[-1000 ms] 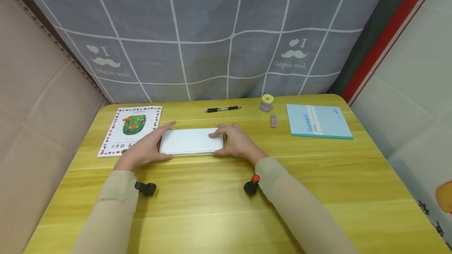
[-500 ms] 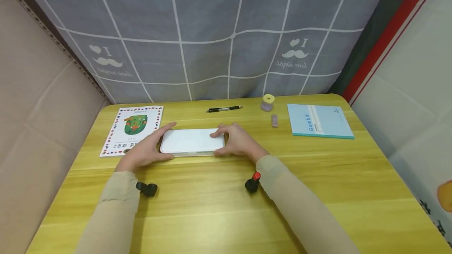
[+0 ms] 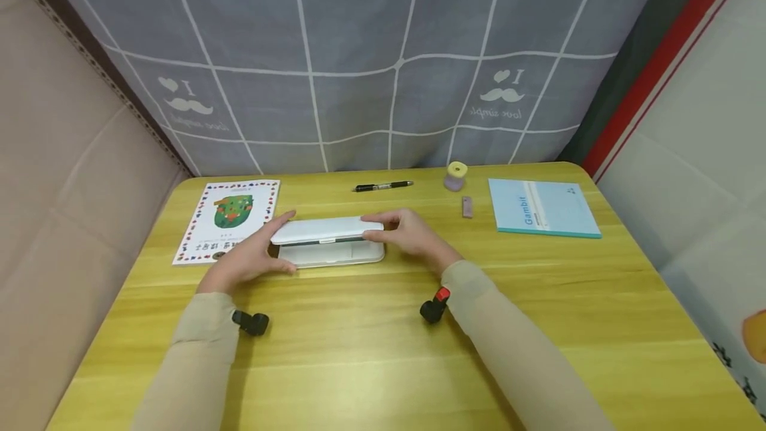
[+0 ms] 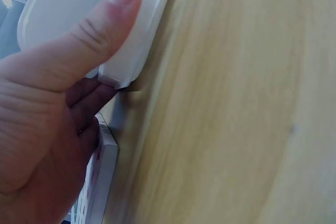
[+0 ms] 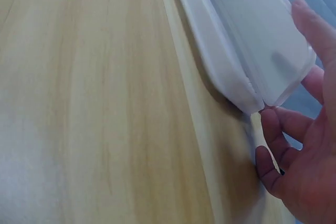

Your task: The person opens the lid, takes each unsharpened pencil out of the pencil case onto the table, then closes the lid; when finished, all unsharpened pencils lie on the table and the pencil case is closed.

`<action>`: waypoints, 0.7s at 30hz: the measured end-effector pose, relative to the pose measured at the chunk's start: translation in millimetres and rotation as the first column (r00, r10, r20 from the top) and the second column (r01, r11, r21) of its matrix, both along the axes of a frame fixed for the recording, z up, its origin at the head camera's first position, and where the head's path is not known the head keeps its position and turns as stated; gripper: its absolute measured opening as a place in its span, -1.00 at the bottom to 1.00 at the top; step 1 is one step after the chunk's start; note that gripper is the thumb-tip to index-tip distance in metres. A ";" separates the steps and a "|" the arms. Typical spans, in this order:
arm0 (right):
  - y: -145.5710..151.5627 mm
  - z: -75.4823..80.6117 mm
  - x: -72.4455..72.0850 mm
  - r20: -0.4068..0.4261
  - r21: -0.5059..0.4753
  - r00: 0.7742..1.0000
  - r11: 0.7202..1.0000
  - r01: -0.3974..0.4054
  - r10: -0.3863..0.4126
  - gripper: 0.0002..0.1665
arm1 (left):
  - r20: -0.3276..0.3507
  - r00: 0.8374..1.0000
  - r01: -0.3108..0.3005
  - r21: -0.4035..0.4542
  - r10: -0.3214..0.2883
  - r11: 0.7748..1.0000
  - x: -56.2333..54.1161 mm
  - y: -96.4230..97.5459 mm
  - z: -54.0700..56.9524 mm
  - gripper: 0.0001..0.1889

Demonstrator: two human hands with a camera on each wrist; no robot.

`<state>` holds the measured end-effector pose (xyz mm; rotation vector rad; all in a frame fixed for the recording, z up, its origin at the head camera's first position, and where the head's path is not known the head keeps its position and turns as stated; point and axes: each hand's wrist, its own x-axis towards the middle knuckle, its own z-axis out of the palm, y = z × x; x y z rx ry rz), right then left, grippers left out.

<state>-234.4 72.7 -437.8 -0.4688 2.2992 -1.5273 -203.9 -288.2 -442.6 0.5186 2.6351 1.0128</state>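
The white box (image 3: 341, 263) sits on the table (image 3: 335, 338), and the left hand (image 3: 247, 260), gripping its left end, should hold it steady while the right hand (image 3: 414, 237), pinching the right end of the part-open lid (image 3: 320, 229), lifts it slowly so the box won't slide

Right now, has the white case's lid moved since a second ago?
Yes, upward: the lid has tilted open, its front edge now raised off the base, which sits on the table.
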 end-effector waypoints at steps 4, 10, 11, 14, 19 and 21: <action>-0.6 -0.8 -0.6 0.051 -0.040 0.998 0.998 0.038 -0.036 -0.48 | -0.007 1.000 0.005 -0.036 -0.005 0.999 2.9 -1.0 1.5 0.16; -4.8 -1.5 1.2 0.053 0.002 0.992 0.994 0.110 -0.110 -0.32 | 0.006 0.998 -0.063 -0.028 0.063 0.998 6.6 1.5 -1.5 0.36; -6.2 -1.3 2.0 0.038 0.021 0.990 0.991 0.133 -0.133 -0.30 | -0.001 0.997 -0.072 -0.018 0.072 0.997 7.1 1.8 -2.7 0.39; -11.6 -1.6 3.2 -0.010 0.065 0.979 0.977 0.203 -0.202 -0.23 | -0.021 0.996 -0.090 0.010 0.090 0.996 9.0 2.7 -4.2 0.44; -20.0 -0.8 -0.2 -0.022 0.081 0.958 0.955 0.286 -0.285 -0.15 | -0.017 0.996 -0.093 -0.002 0.093 0.996 11.3 3.7 -0.2 0.43; -21.1 1.1 -1.6 0.018 0.059 0.949 0.948 0.312 -0.314 -0.14 | -0.016 0.996 -0.088 -0.017 0.088 0.996 11.7 4.0 0.9 0.42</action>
